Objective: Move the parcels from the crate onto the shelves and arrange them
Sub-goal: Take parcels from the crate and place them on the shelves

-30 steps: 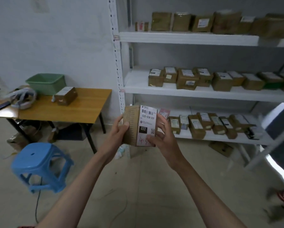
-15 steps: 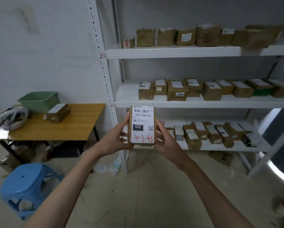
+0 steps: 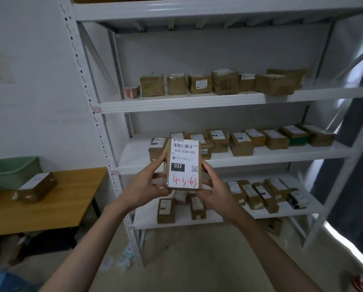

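A small brown cardboard parcel with a white shipping label [image 3: 184, 165] is held upright in the air in front of the white metal shelving unit [image 3: 197, 102], label facing the camera. The label shows a barcode, a printed "032" block and red handwriting reading 4-3-63. The left hand [image 3: 149, 184] grips the parcel's left edge with fingers curled round it, and the right hand [image 3: 215, 190] grips the right edge the same way; neither hand is spread. The parcel touches no shelf yet.

Judging from how things lie, much of the job is already done, since three tiers carry rows of boxes. The upper row of taped brown boxes [image 3: 214, 84] stands side by side. The middle row of labelled brown boxes [image 3: 250, 140] runs just behind the held parcel, with bare shelf board in front of it. The lower row of narrow brown boxes [image 3: 258, 193] lies partly hidden by the hands. The held parcel still needs a place, which the written code probably names.

To the left, a green plastic crate [image 3: 12, 171] sits on a wooden table [image 3: 50, 209]; its contents cannot be seen from here. Just beside it, one more brown labelled box [image 3: 37, 186] rests on the tabletop, likely still to be shelved.
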### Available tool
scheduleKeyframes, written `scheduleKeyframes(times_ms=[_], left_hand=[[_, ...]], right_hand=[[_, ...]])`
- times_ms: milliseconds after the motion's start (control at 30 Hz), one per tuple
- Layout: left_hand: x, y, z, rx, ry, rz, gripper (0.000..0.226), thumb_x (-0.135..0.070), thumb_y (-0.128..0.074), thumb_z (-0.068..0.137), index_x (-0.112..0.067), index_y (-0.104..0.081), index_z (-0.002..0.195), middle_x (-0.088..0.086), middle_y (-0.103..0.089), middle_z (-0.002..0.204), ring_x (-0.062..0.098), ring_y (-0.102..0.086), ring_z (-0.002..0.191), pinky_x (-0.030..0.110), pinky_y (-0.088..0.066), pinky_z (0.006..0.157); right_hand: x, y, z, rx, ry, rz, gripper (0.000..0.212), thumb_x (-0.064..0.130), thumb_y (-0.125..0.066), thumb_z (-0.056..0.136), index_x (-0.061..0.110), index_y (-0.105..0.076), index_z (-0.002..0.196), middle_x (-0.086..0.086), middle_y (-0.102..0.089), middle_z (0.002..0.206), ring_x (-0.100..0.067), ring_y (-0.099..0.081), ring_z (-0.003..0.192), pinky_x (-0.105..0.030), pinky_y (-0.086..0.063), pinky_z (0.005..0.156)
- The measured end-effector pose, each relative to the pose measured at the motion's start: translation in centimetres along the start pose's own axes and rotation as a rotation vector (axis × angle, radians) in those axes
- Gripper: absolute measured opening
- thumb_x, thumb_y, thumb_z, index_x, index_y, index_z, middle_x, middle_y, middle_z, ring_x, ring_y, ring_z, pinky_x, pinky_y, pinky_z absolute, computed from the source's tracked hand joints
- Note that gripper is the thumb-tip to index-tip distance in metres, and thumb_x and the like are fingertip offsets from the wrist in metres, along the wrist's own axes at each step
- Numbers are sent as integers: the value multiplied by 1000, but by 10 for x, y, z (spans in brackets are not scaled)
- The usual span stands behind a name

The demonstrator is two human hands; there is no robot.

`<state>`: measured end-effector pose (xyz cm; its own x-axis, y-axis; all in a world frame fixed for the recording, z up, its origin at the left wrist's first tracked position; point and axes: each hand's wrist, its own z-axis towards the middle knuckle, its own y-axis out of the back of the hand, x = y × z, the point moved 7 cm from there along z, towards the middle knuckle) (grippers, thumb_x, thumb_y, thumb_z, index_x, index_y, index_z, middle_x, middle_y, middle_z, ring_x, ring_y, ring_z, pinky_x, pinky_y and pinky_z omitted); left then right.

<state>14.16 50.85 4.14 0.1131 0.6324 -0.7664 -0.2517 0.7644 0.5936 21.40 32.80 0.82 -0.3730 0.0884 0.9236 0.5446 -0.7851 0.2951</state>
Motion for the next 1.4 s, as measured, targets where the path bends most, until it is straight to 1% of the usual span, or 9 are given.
scheduleKeyframes(times_ms=[67,200,467,567,733,867,1033,1267,1400], left_hand=[[-9,-19,22,6,-20,5,108,-5,-79,78,-46,-12,152,-16,-36,150,9,-55,120,26,-57,85],[-31,-73,70,76,-66,-33,109,-5,-80,76,-46,-14,152,-16,-37,151,11,-53,124,33,-57,89],[-101,-208,145,306,-210,-113,110,-18,-81,75,-44,-9,154,-15,-29,157,12,-45,135,42,-51,100],[-125,-255,172,380,-266,-149,110,-13,-81,76,-43,-10,154,-16,-30,157,14,-45,136,44,-54,97],[-167,-329,216,460,-340,-198,109,-15,-82,77,-41,-10,155,-17,-30,156,9,-44,135,16,-54,85],[-205,-370,265,449,-434,-157,106,-22,-78,81,-36,-4,156,-13,-34,155,8,-46,133,26,-50,100],[-251,-392,353,400,-499,-116,108,-29,-74,83,-36,7,155,-7,-38,154,11,-44,135,35,-43,108],[-311,-393,471,296,-525,-212,103,-33,-74,83,-41,0,155,-12,-43,150,11,-38,139,42,-38,110],[-323,-404,518,258,-498,-193,100,-36,-73,85,-38,-3,155,-10,-37,154,15,-45,134,32,-39,100]], right_hand=[[-6,27,1,-38,-11,-17,87,11,-69,91,35,-19,157,13,-50,146,-4,-50,132,-35,-55,98],[-24,92,-6,-128,-15,-38,82,9,-67,92,38,-23,154,21,-52,139,-1,-50,128,-20,-55,88],[-61,228,-57,-366,-76,-63,81,-4,-64,91,26,-27,156,13,-52,141,13,-55,117,-13,-52,83],[-72,271,-75,-455,-104,-107,80,-5,-64,91,34,-28,151,21,-53,132,15,-55,114,-10,-50,81],[-90,342,-89,-606,-139,-209,85,-4,-66,88,38,-27,151,20,-54,132,2,-58,115,-15,-53,79],[-95,406,-68,-668,-119,-336,90,-2,-69,84,38,-26,152,17,-56,133,0,-56,119,-25,-55,87],[-81,491,-4,-670,-62,-419,103,-8,-71,76,27,-20,157,19,-52,137,3,-53,122,-16,-51,89],[-66,597,83,-661,-14,-298,88,11,-74,86,45,-25,152,21,-60,128,-5,-58,121,-24,-55,91],[-76,643,119,-642,-21,-220,81,22,-70,90,51,-25,151,15,-56,137,-9,-58,122,-36,-57,92]])
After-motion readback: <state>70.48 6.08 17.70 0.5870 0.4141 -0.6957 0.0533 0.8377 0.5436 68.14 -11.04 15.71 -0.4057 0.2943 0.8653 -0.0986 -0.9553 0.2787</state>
